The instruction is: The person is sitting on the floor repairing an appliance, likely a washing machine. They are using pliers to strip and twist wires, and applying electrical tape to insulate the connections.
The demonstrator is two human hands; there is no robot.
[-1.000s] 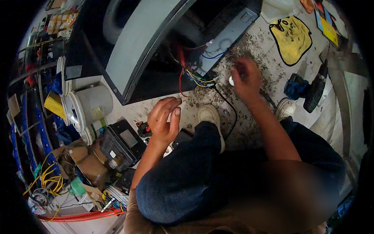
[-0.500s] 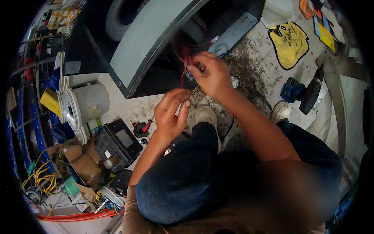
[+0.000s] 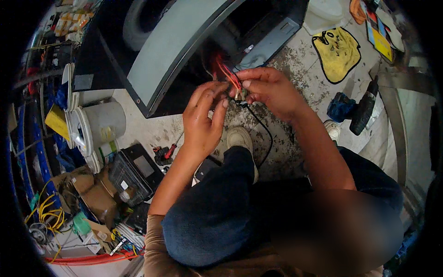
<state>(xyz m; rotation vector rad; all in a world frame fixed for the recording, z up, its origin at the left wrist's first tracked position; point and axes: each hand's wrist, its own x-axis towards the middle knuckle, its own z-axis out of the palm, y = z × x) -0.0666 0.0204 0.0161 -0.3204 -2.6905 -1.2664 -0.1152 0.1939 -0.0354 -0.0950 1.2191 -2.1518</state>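
Observation:
My right hand (image 3: 273,92) holds a small wire connector (image 3: 241,96) in its fingers, just outside a dark metal cabinet with a grey panel (image 3: 170,51). Several red wires (image 3: 226,70) run from the cabinet's opening down to it. A black cable (image 3: 269,134) hangs from the connector and curves toward the floor. Left of the connector is my left hand (image 3: 203,113), with fingers bent and a gap between thumb and forefinger. Its fingertips come close to the connector; whether they touch it I cannot tell.
A cordless drill (image 3: 364,108) and a yellow cloth (image 3: 337,53) lie on the dirty floor at right. At left stand a white bucket (image 3: 104,120), a black tool case (image 3: 134,175) and a cardboard box (image 3: 94,189). Red-handled tools (image 3: 166,153) lie near my left forearm.
My right hand has drawn back to the right, bringing the connector and red wires out into view. My left hand has risen slightly toward them, its fingers less curled.

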